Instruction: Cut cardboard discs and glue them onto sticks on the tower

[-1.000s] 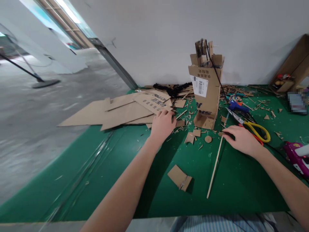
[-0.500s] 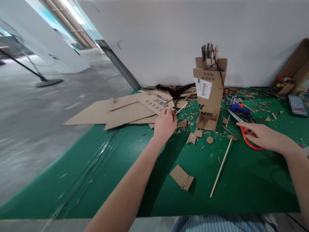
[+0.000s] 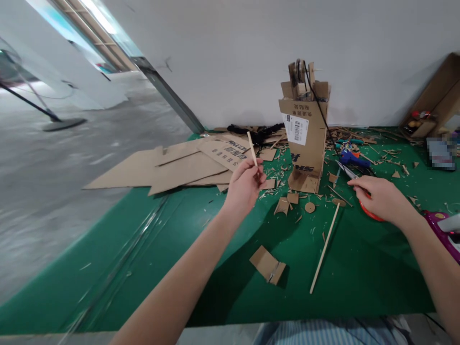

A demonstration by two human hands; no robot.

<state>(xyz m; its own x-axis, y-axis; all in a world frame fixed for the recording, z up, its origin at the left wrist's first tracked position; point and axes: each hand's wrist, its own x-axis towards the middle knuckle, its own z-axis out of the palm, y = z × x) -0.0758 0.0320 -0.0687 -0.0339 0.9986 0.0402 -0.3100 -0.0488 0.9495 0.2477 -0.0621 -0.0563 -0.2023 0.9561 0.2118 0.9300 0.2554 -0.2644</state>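
Green and strewn with cardboard scraps, the surface fills the lower frame. At centre, the left hand pinches a short stick, now raised and steeper, where half a second ago it sloped low beside the cardboard sheets. Well apart, at right, the right hand remains at the scissors, now covering more of their red loop; I cannot tell whether its fingers have closed on them. At the right edge a purple tool is cut off; above it, a pixelated object is unreadable.
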